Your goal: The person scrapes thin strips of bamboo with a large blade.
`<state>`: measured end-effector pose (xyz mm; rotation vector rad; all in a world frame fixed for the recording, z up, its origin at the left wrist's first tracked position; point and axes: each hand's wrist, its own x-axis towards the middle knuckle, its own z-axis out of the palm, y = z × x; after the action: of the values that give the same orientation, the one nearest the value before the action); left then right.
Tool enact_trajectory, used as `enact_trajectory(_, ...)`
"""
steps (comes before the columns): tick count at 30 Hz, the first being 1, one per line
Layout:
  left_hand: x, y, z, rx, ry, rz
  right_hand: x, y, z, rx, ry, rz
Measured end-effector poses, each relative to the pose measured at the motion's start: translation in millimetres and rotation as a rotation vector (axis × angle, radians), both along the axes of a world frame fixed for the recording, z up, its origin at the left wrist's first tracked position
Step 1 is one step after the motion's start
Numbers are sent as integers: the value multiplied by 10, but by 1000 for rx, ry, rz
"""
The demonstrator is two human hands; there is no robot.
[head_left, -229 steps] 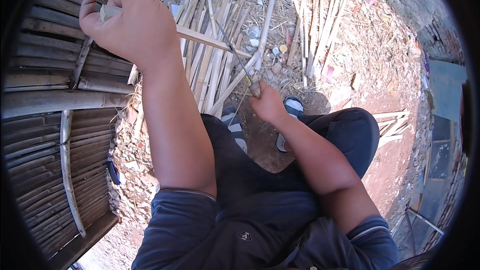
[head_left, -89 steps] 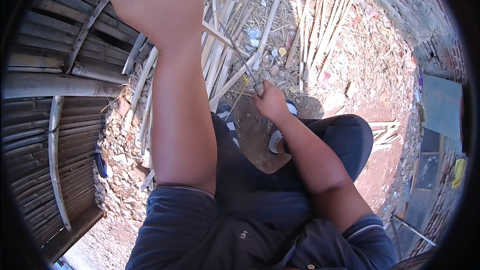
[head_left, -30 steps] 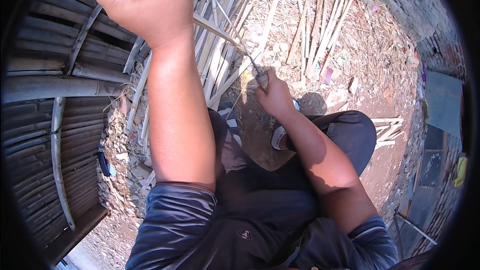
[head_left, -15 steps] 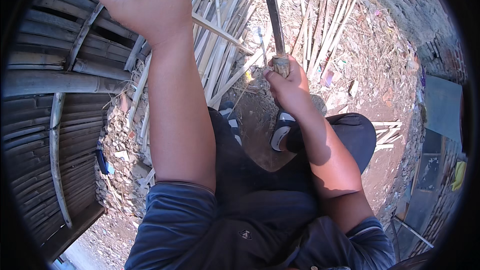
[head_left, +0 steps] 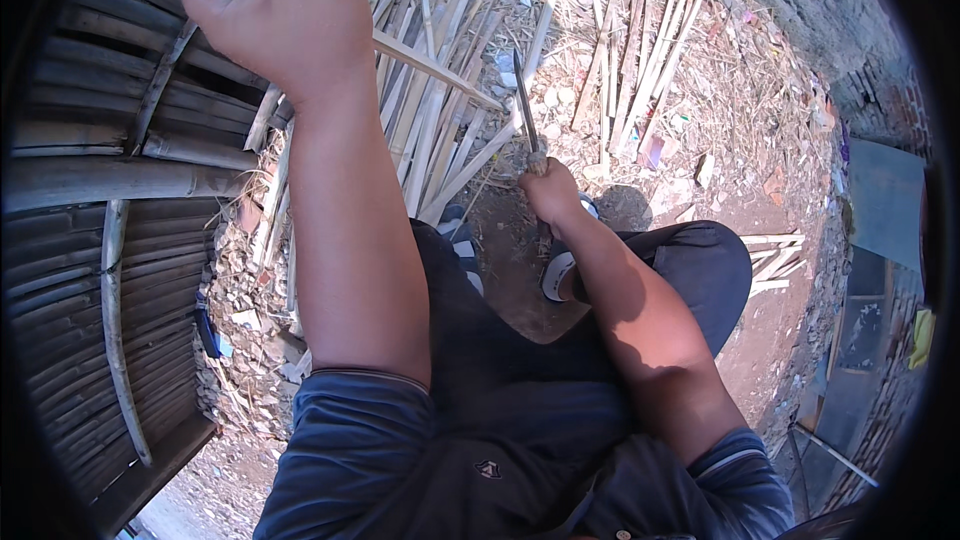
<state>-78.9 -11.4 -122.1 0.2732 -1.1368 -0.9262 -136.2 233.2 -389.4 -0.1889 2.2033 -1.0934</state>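
The left hand grips one end of a bamboo strip slanting right toward the right hand, which grips a knife pointing far.

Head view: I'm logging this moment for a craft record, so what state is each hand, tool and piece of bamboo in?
Left hand: raised, fingers closed around the end of a thin pale bamboo strip.
Thin pale bamboo strip: held at one end, slanting down toward the knife.
Right hand: closed on the knife handle.
Dark-bladed knife: gripped, blade pointing up and away.
Loose pale bamboo slats: lying piled on the ground.
Dark woven bamboo panel: lying at the person's left, untouched.
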Motion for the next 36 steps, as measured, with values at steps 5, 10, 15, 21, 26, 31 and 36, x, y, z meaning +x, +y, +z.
enact_trajectory(5, 32, 2, 14, -3, 5, -13, 152, -173, 557, -239, 302, 100)
enact_trajectory(10, 40, 1, 59, 6, 0, -51, 128, -150, 938, -415, 190, 79)
enact_trajectory(15, 36, 140, 158, 15, -3, -118, -8, -63, 1635, -573, -35, -81)
enact_trajectory(21, 264, 326, 410, -15, -29, -170, -211, 150, 2246, -641, 60, -208)
enact_trajectory(26, 592, 320, 659, -32, 2, -128, -392, 274, 2288, -693, 80, -161)
enact_trajectory(31, 866, 292, 795, -59, 75, -58, -320, 251, 2177, -748, -86, -199)
enact_trajectory(36, 1041, 327, 913, 13, 249, 21, -288, 172, 2126, -865, -299, -177)
